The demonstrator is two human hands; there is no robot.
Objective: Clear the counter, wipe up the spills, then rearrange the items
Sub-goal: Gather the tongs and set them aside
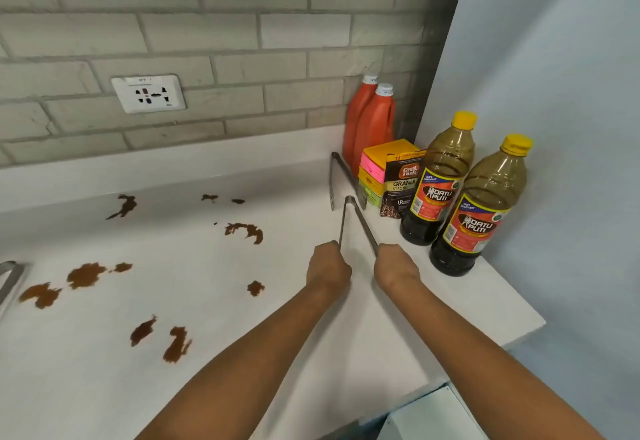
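White counter [242, 353] fills the near view, spattered with brown spills [85, 275] across its left and middle. Over its right part, both forearms reach forward. The left hand [328, 268] is curled round the end of one leg of a pair of steel tongs [356, 219], and the right hand [396, 266] is curled round the end of the other leg, so the two legs are spread apart at the near end and meet at the hinge bend on the far side. The long axis of these tongs runs away from the person, the hinge pointing toward the back wall and the open ends toward the hands. Whether the tongs touch the counter cannot be told.

Just beyond the hinge lies a second pair of tongs [337, 176], on the counter, its bend also at the far end and its legs running back toward the viewer, the tips close to the held pair's hinge.

To the right stand two dark sauce bottles [472, 217] with yellow caps, upright, side by side along the blue-grey wall. Behind them are a coffee granule pouch [401, 185] and a stack of coloured boxes [377, 165], touching each other. In the far corner stand two orange bottles [370, 127] with white caps against the grey brick wall, which carries a white socket plate [148, 93] further left.
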